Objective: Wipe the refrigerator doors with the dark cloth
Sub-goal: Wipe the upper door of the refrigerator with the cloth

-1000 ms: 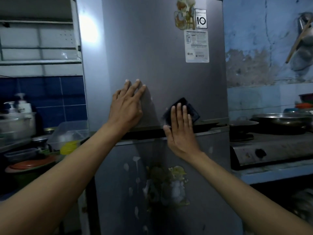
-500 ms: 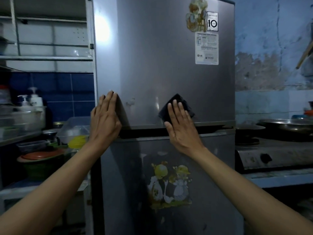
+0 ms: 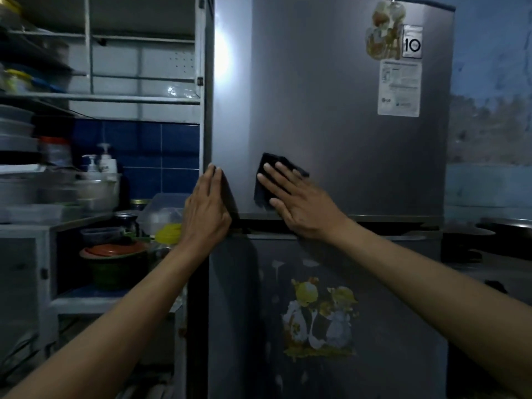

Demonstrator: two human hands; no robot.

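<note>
A grey two-door refrigerator fills the view: the upper door (image 3: pixel 331 110) carries labels at its top right, the lower door (image 3: pixel 388 326) a cartoon sticker. My right hand (image 3: pixel 299 201) presses the dark cloth (image 3: pixel 263 182) flat against the lower left part of the upper door, fingers straight and spread. The cloth shows above and left of the fingers. My left hand (image 3: pixel 205 210) lies flat with straight fingers on the upper door's left edge, just above the gap between the doors.
White shelves (image 3: pixel 100 96) stand left of the refrigerator, with pots, containers, pump bottles (image 3: pixel 105 165) and a plastic box (image 3: pixel 161 211) on the counter below. A stove (image 3: pixel 489 240) sits close at the right, against a blue wall.
My right hand has slid the cloth leftward across the upper door. My left hand has shifted left from the door's face to its left edge. The camera view has swung left.
</note>
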